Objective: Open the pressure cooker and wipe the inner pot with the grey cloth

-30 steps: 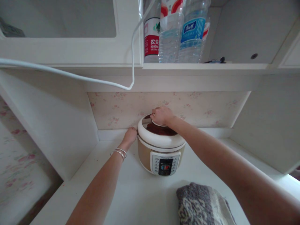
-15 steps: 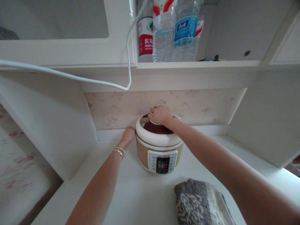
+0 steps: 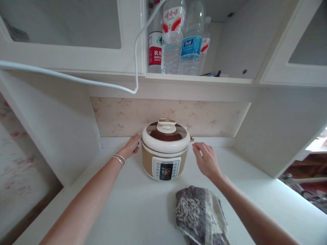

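An electric pressure cooker (image 3: 163,149) with a white rim, a brown lid top and a gold-beige body stands upright on the white surface. Its lid is on, and the lid handle (image 3: 166,126) is uncovered. My left hand (image 3: 132,144) is at the cooker's left side, fingers curled around the side handle, which the hand mostly hides. Two thin bangles (image 3: 119,159) circle that wrist. Just off the right side handle (image 3: 191,138) is my right hand (image 3: 206,159), holding nothing, its fingers loosely bent and the thumb apart.
A folded grey patterned towel (image 3: 199,212) lies in front of the cooker. Overhead, several plastic bottles (image 3: 171,51) stand in an open cabinet (image 3: 199,79). A white cable (image 3: 102,83) hangs across the upper left. White side panels (image 3: 58,126) flank the surface.
My right hand has left the lid handle and moved down to the cooker's right side. My left hand remains at the left side. The view has shifted slightly.
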### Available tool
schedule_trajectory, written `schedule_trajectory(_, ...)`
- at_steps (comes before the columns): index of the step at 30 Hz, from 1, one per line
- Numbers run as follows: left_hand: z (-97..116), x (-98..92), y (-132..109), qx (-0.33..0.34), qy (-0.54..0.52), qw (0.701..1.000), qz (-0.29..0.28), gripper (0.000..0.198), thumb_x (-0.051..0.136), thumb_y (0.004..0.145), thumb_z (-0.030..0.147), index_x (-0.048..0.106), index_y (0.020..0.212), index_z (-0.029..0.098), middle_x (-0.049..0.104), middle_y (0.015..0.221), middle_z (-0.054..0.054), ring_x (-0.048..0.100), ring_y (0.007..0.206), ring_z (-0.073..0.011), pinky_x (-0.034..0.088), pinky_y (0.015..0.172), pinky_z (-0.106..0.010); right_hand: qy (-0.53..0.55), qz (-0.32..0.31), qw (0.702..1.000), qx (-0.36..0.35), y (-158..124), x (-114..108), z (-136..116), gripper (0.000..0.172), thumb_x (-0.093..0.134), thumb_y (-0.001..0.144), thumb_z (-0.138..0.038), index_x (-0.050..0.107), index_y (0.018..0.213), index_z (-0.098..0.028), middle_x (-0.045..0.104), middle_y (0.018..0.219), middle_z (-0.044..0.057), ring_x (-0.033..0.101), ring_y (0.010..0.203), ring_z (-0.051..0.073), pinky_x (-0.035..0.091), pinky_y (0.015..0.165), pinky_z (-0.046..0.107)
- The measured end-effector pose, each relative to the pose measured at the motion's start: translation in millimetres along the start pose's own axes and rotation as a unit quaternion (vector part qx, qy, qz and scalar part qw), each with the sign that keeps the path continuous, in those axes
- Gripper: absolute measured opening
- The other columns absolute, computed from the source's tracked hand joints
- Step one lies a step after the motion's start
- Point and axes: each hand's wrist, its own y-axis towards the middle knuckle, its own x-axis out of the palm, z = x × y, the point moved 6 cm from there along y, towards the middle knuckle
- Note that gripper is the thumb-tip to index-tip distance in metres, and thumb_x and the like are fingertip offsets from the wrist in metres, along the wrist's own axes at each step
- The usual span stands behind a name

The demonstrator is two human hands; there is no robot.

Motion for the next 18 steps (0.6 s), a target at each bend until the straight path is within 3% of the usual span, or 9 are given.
schedule_trajectory(2, -2, -10.8, -15, 0.019, 0.008, 0.998, 0.062, 0.041, 0.028, 0.091, 0.054, 0.047, 0.1, 0.018, 0.051, 0.076, -0.002, 0.044, 0.051, -0.011, 0.034, 0.047, -0.023, 0.068, 0.002, 0.983, 0.174, -42, -1, 50, 0.035, 0.037, 0.092, -0.046, 0.061, 0.095, -0.021, 0.066, 0.082, 0.003, 0.058, 0.075, 0.017, 0.041, 0.071, 0.029)
schedule_trajectory(4, 4, -16.3, -43, 0.094, 0.055, 0.986, 0.125, 0.036, 0.035, 0.09, 0.048, 0.049, 0.103, 0.017, 0.056, 0.081, -0.005, 0.052, 0.064, -0.0159, 0.041, 0.057, -0.027, 0.098, -0.01, 0.948, 0.301, -84, 4, 93, 0.04, 0.038, 0.088, -0.052, 0.062, 0.087, -0.02, 0.062, 0.068, 0.001, 0.054, 0.06, 0.016, 0.039, 0.061, 0.027)
schedule_trajectory(6, 17, -2.8, -84, 0.213, 0.12, 0.963, 0.112, 0.031, 0.039, 0.09, 0.044, 0.052, 0.102, 0.018, 0.06, 0.088, -0.006, 0.056, 0.077, -0.0189, 0.044, 0.07, -0.03, 0.112, -0.014, 0.92, 0.374, -121, 12, 124, 0.042, 0.041, 0.084, -0.055, 0.063, 0.084, -0.019, 0.06, 0.063, 0.0, 0.051, 0.056, 0.015, 0.038, 0.057, 0.027)
schedule_trajectory(9, 25, 58.1, -158, 0.352, 0.216, 0.903, -0.117, 0.031, 0.041, 0.09, 0.045, 0.058, 0.1, 0.021, 0.061, 0.095, -0.005, 0.058, 0.084, -0.0183, 0.045, 0.079, -0.031, 0.122, -0.005, 0.889, 0.441, -161, 22, 148, 0.043, 0.044, 0.079, -0.057, 0.063, 0.081, -0.018, 0.06, 0.062, 0.0, 0.052, 0.057, 0.016, 0.037, 0.058, 0.027)
schedule_trajectory(10, 24, 79.4, -183, 0.383, 0.237, 0.873, -0.19, 0.032, 0.045, 0.088, 0.046, 0.058, 0.105, 0.022, 0.06, 0.101, -0.005, 0.058, 0.089, -0.0184, 0.045, 0.081, -0.03, 0.123, -0.001, 0.883, 0.453, -170, 24, 151, 0.043, 0.044, 0.079, -0.057, 0.064, 0.08, -0.018, 0.059, 0.061, 0.0, 0.052, 0.059, 0.016, 0.037, 0.059, 0.027)
schedule_trajectory(12, 19, 118.7, -228, 0.442, 0.263, 0.796, -0.32, 0.052, 0.059, 0.078, 0.054, 0.054, 0.121, 0.025, 0.058, 0.115, -0.006, 0.056, 0.102, -0.0211, 0.044, 0.091, -0.032, 0.131, 0.003, 0.874, 0.468, -180, 27, 152, 0.044, 0.045, 0.078, -0.058, 0.064, 0.082, -0.019, 0.058, 0.06, -0.001, 0.052, 0.06, 0.016, 0.038, 0.06, 0.027)
schedule_trajectory(15, 4, 159.9, -266, 0.51, 0.296, 0.703, -0.396, 0.079, 0.064, 0.069, 0.061, 0.043, 0.135, 0.023, 0.048, 0.135, -0.009, 0.044, 0.123, -0.0277, 0.031, 0.106, -0.039, 0.151, 0.014, 0.866, 0.476, -186, 24, 151, 0.044, 0.046, 0.077, -0.058, 0.065, 0.082, -0.019, 0.054, 0.058, -0.003, 0.048, 0.057, 0.014, 0.036, 0.059, 0.027)
schedule_trajectory(18, -18, 187.5, -271, 0.535, 0.337, 0.665, -0.398, 0.086, 0.06, 0.072, 0.063, 0.033, 0.142, 0.02, 0.037, 0.146, -0.012, 0.029, 0.135, -0.0327, 0.022, 0.111, -0.047, 0.168, 0.033, 0.861, 0.478, -188, 19, 152, 0.043, 0.047, 0.076, -0.058, 0.064, 0.078, -0.018, 0.053, 0.058, -0.003, 0.046, 0.055, 0.013, 0.036, 0.058, 0.026)
